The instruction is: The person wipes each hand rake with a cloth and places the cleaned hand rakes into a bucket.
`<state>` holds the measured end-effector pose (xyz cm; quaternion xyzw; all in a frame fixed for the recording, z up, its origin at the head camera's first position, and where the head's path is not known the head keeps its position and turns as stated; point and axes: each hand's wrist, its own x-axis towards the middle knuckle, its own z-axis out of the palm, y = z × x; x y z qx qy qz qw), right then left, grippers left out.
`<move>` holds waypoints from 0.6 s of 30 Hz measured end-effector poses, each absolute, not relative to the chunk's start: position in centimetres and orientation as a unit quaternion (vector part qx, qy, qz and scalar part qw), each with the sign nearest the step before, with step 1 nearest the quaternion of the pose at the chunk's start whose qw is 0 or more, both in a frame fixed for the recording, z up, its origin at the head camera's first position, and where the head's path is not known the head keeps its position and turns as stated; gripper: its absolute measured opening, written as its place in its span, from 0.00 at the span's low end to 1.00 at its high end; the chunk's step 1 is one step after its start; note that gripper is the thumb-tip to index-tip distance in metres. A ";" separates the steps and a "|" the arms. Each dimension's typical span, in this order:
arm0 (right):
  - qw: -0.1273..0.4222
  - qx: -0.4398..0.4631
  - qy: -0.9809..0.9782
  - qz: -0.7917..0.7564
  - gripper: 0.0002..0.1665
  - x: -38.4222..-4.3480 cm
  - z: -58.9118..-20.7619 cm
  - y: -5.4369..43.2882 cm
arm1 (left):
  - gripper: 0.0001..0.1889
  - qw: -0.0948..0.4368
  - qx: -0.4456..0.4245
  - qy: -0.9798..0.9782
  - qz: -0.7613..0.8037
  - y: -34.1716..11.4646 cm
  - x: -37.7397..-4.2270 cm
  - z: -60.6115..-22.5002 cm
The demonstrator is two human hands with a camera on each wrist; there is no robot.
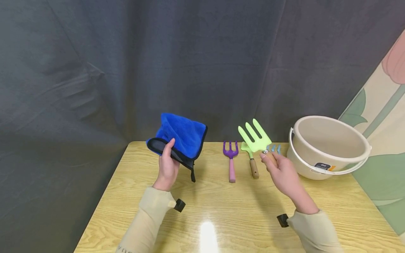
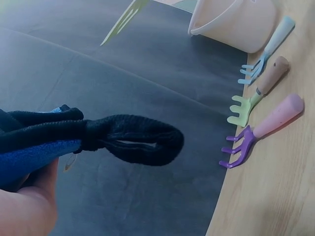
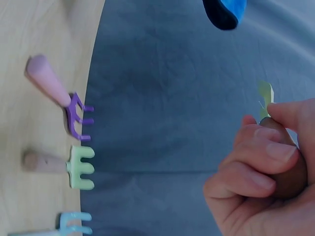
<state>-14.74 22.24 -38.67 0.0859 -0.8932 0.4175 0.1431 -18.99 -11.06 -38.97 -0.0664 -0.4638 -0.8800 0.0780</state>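
Note:
My left hand grips a blue cloth with black edging and a black hanging loop, held above the table. In my right hand is a light green hand fork, its fingers curled round the wooden handle; the tines point up and to the left. The fork and the cloth are apart. Between the hands, on the table, lie a purple hand rake with a pink handle and a green hand rake with a wooden handle. A blue rake is partly hidden behind my right hand in the head view.
A beige bucket with a white carrying handle stands at the right back of the wooden table. Behind the table's back edge hangs a dark grey curtain. A wall with a painted flower is at the right.

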 end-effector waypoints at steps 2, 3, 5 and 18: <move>0.141 0.079 -0.895 0.415 0.25 -14.7 -38.4 22.9 | 0.25 0.076 -0.063 -0.462 -0.882 -11.0 -19.0 -39.1; 0.141 0.076 -0.897 0.413 0.25 -14.7 -38.2 23.2 | 0.25 0.074 -0.062 -0.461 -0.882 -11.0 -19.1 -39.1; 0.143 0.069 -0.900 0.407 0.26 -14.6 -38.0 24.0 | 0.25 0.073 -0.060 -0.459 -0.884 -11.0 -19.1 -39.2; 0.182 0.022 -0.917 0.354 0.27 -14.4 -36.3 29.9 | 0.24 0.069 -0.055 -0.464 -0.882 -11.0 -19.0 -39.2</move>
